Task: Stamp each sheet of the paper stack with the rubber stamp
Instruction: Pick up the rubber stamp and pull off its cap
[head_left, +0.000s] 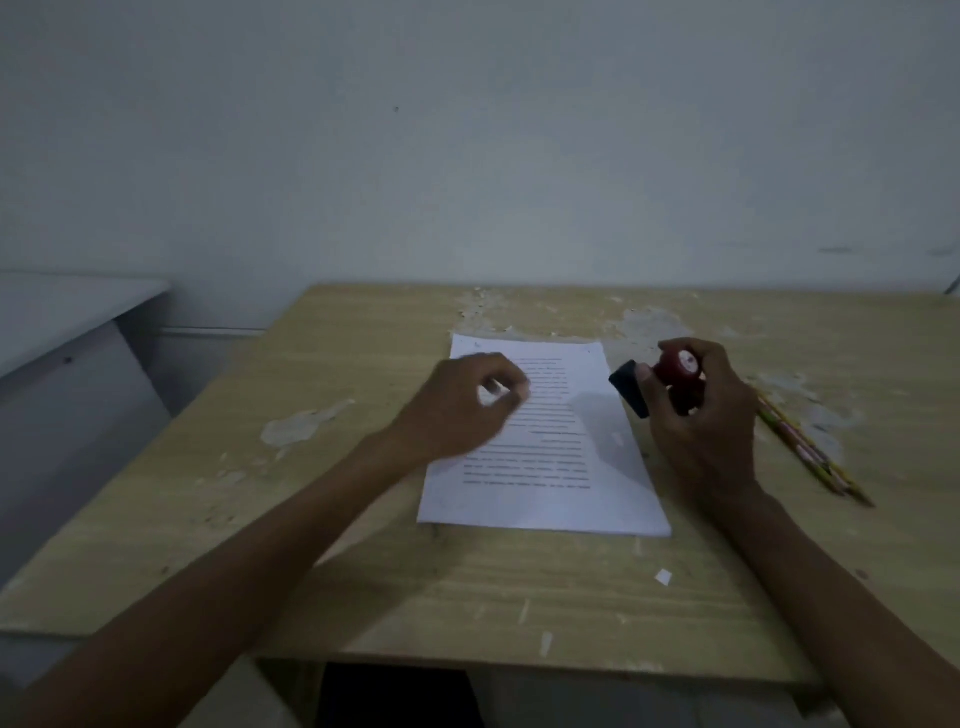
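Note:
A white paper stack (550, 467) with printed lines lies in the middle of the worn wooden table (363, 545). My left hand (462, 402) hovers over the stack's upper left part, fingers curled loosely and blurred, holding nothing I can make out. My right hand (701, 415) is just right of the stack and grips the rubber stamp (670, 371), which has a red round handle and a black base tilted toward the paper, lifted off the sheet.
A few pencils (810, 452) lie on the table to the right of my right hand. A small paper scrap (663, 577) sits near the front edge. The wall runs right behind the table, and a grey surface (62, 322) stands at the left.

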